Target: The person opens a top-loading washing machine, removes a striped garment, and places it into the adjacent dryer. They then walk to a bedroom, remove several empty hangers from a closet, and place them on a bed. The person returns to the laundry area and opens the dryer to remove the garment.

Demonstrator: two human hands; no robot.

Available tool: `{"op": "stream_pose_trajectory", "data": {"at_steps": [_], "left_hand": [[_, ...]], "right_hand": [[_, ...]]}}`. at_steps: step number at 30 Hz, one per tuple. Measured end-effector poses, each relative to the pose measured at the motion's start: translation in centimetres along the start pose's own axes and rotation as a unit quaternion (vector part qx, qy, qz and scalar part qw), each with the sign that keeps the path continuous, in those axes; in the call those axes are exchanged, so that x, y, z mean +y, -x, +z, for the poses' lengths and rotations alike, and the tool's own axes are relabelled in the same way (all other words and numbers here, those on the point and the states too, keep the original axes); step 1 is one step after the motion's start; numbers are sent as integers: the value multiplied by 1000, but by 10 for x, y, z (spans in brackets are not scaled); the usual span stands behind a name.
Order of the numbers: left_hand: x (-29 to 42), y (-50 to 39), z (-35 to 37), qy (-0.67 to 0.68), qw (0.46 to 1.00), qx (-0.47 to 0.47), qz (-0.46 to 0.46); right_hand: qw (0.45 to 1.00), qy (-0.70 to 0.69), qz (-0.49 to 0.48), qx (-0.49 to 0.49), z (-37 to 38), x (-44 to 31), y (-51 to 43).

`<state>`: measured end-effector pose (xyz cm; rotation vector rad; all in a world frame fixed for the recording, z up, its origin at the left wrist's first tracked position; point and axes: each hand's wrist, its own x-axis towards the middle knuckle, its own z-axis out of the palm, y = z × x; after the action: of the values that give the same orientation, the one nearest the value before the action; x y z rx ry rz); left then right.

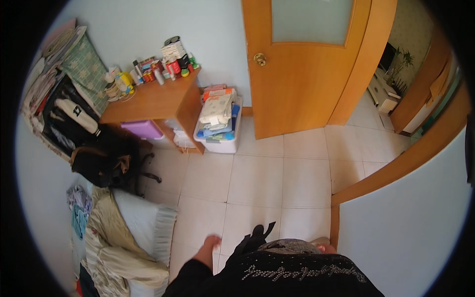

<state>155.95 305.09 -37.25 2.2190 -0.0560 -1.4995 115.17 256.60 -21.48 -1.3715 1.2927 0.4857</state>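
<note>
My left hand (212,242) hangs over the tiled floor to the left of my body, past the end of a black sleeve. Nothing shows in it, and its fingers look loosely apart. Only a small part of my right hand (327,248) shows, low beside the door frame (334,226). My body covers the rest of it. A beige thing (320,240) lies close by it in view, too small to name; whether they touch cannot be told. Below my chest, a black shoe (258,230) and a dark strap (270,229) stick out over the floor tiles (252,219).
A wooden door (297,89) stands ajar ahead, beside a doorway. Left of it are a plastic bin (219,146) of folded cloth and a desk (148,102) with bottles and boxes. An office chair (107,163), clothes rack (85,63) and bed (137,215) line the left.
</note>
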Motion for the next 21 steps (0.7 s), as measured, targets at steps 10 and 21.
{"op": "stream_pose_trajectory", "data": {"at_steps": [10,21], "left_hand": [[604,-109,-105,179,935,83,295],[713,-241,-19,-112,985,-119,46]], "right_hand": [[984,-157,59,57,-72,-10,-116],[960,-188,-134,159,-347,-270,-252]]}}
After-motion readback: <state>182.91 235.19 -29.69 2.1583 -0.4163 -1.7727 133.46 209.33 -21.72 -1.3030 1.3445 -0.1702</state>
